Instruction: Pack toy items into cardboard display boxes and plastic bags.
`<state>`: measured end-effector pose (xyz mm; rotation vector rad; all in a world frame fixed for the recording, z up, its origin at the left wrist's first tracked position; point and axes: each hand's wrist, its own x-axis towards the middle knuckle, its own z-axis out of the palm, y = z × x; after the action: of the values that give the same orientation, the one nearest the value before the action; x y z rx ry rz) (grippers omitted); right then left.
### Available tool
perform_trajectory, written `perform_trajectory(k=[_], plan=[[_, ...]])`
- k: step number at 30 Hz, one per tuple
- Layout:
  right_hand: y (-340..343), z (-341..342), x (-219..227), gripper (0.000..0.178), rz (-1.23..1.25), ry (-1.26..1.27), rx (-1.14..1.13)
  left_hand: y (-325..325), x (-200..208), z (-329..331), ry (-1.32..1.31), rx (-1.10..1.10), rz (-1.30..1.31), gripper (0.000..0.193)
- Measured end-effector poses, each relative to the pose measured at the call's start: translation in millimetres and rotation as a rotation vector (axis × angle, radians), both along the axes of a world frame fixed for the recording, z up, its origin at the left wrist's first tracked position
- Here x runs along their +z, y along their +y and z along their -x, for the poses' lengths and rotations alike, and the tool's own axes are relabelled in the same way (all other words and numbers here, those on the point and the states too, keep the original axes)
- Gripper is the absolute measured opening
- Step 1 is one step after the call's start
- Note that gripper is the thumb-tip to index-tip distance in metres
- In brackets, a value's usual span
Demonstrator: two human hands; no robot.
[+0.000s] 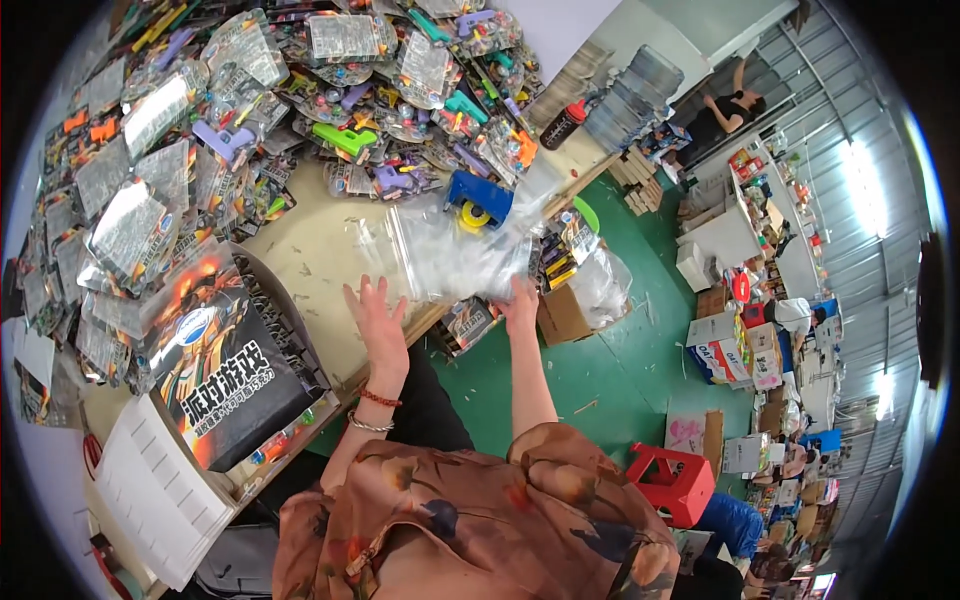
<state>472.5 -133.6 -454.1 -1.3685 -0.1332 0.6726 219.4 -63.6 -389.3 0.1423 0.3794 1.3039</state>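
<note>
A stack of transparent plastic bags (440, 255) lies at the table's front edge, partly overhanging it. My right hand (520, 303) pinches the near right corner of a transparent bag; the fingertips are partly lost in the plastic. My left hand (378, 318) is open, its fingers spread above the table just left of the stack. Right behind the bags stands a blue tape dispenser (478, 198) with a yellow core. To the left of my left hand, a black printed display box (225, 360) holds dark packets along its far side.
A large heap of carded toy guns (345, 140) covers the table's far and left parts. White sheets (160, 490) lie at the near left. Beyond the edge stand an open carton (575, 315) and a red stool (670, 485). A dark red-capped bottle (565, 125) stands farther back.
</note>
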Motion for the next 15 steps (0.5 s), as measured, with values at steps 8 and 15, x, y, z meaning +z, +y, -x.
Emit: perform_trajectory(k=[8,15], plan=[[19.5,12.3,17.7,0.066,0.652,-1.363,-0.074,22.6,-14.7,16.5,0.469,0.099,0.187,0.021],[101.6,26.8,70.5,0.084,0.554,-1.557,0.324,31.3,-9.6,27.6,0.606,0.260,0.108,0.010]])
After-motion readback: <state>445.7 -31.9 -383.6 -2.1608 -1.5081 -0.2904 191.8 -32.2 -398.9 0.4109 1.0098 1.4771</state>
